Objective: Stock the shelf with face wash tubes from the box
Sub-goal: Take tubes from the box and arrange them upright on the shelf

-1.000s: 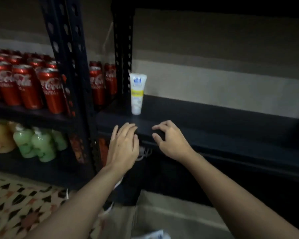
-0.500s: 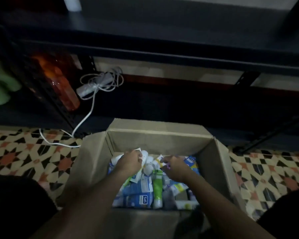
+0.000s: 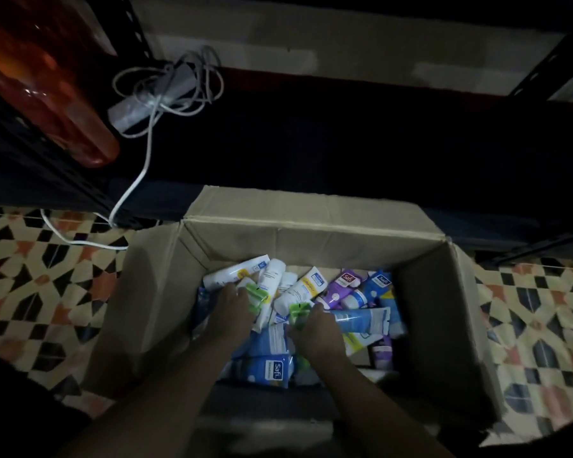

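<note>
Gripping low in the box point(image 3: 311, 238), my left hand point(image 3: 231, 312) curls its fingers round a green-tipped tube point(image 3: 257, 294), my right hand point(image 3: 315, 330) round a second green-tipped tube point(image 3: 297, 311), likely so two go up per trip.

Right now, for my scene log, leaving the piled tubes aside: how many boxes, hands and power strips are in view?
Cardboard box: 1
Hands: 2, left hand and right hand
Power strip: 1
Total: 4
</note>
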